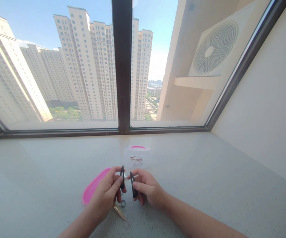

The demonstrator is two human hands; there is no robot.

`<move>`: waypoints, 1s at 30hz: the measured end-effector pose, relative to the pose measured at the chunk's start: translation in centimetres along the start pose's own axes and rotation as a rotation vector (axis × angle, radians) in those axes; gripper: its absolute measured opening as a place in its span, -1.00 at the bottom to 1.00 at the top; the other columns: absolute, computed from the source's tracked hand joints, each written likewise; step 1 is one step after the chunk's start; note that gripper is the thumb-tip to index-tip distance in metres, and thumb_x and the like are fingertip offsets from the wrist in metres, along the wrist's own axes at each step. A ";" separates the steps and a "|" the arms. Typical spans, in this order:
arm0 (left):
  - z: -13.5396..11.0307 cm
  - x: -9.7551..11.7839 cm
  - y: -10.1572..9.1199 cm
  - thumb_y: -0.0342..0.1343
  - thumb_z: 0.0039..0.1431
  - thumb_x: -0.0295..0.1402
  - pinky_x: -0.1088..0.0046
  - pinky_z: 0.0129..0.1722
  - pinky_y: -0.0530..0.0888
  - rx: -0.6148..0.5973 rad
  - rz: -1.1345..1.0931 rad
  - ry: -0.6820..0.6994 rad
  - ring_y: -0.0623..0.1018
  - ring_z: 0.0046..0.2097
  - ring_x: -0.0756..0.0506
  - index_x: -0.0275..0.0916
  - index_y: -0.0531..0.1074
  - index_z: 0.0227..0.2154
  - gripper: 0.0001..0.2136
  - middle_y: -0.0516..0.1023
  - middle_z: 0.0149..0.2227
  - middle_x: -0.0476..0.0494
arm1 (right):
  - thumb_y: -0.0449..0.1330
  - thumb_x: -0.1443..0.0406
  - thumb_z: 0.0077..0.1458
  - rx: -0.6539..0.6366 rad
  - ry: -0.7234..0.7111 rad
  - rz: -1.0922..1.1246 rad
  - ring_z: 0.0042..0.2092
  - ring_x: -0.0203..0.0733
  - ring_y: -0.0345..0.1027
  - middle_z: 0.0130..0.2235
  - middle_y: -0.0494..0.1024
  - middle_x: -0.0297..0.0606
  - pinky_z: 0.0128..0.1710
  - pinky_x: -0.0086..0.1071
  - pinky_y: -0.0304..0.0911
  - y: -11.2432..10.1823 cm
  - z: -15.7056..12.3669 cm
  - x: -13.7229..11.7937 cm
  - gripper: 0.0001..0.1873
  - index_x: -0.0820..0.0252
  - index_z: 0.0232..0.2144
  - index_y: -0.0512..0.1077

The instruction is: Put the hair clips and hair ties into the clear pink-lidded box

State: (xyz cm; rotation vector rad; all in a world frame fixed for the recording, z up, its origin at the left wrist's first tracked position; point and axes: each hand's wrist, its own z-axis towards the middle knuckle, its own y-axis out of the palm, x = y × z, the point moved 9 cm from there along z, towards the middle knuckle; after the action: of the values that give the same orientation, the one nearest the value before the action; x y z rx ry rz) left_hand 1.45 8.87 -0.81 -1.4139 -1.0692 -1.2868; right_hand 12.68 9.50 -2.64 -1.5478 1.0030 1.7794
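Between thumb and fingers, my left hand [110, 186] pinches a black snap hair clip [122, 177], held upright. A second black snap hair clip [133, 185] is gripped the same way in my right hand [146, 186], tilted slightly. The two clips are close together but apart. Below the left hand lie a gold-coloured hair clip [119, 211] and a small dark ring [123, 203]. Partly covered by the left hand is a pink oval lid [93, 188]. A small pale item shows behind the left fingers, too hidden to name.
Beyond my hands stands a clear plastic box [145, 153] with a pink handle, and a small brownish hair clip [136, 159] shows in it. The pale sill [46, 172] ends at a dark window frame [124, 66], with a white wall [264, 115] at right.
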 end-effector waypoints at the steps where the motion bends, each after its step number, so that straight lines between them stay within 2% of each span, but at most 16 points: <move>1: 0.0 0.0 0.1 0.06 0.16 0.00 0.59 -0.69 0.21 -0.003 0.006 -0.001 0.40 -0.63 0.04 -0.26 0.23 -0.07 -0.54 0.45 -0.51 0.04 | 0.24 0.01 0.01 0.000 0.001 0.004 -0.61 -0.34 0.26 -0.48 0.43 -0.32 -0.72 -0.56 0.07 0.0 0.0 0.0 -0.45 0.28 -0.08 0.34; 11: -0.3 0.4 0.1 0.06 0.16 -0.04 0.57 -0.67 0.24 -0.015 0.020 -0.006 0.41 -0.62 0.03 -0.25 0.25 -0.11 -0.60 0.46 -0.52 0.03 | 0.24 0.06 0.07 -0.016 -0.039 0.055 -0.58 -0.36 0.25 -0.44 0.46 -0.31 -0.73 -0.59 0.06 0.0 0.1 -0.2 -0.56 0.20 -0.12 0.30; 17: -0.3 0.6 0.0 0.08 0.14 -0.04 0.57 -0.66 0.24 -0.009 0.024 0.002 0.39 -0.63 0.04 -0.26 0.28 -0.13 -0.60 0.47 -0.54 0.03 | 0.24 0.10 0.11 0.010 -0.072 0.033 -0.62 -0.39 0.18 -0.49 0.40 -0.38 -0.75 -0.59 -0.01 -0.2 0.1 -0.3 -0.61 0.21 -0.12 0.32; 25: -0.3 0.5 0.2 0.07 0.14 -0.04 0.58 -0.66 0.22 -0.017 0.024 -0.025 0.38 -0.64 0.05 -0.26 0.27 -0.10 -0.59 0.46 -0.53 0.04 | 0.23 0.04 0.12 0.017 -0.079 -0.002 -0.63 -0.43 0.16 -0.47 0.42 -0.37 -0.74 -0.60 -0.01 -0.4 0.1 -0.3 -0.56 0.22 -0.09 0.32; 30: -0.1 -0.2 0.4 0.10 0.11 -0.06 0.59 -0.67 0.22 -0.035 -0.015 -0.065 0.45 -0.62 0.02 -0.25 0.27 -0.08 -0.57 0.49 -0.51 0.02 | 0.21 -0.01 0.11 -0.011 -0.068 -0.028 -0.68 -0.45 0.12 -0.47 0.44 -0.39 -0.75 -0.59 -0.01 0.0 0.0 -0.3 -0.52 0.21 -0.09 0.31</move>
State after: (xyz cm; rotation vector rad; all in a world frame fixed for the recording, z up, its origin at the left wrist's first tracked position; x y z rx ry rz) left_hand 1.80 8.68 -0.99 -1.4858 -1.1077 -1.2836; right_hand 12.74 9.56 -2.33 -1.4907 0.9361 1.8085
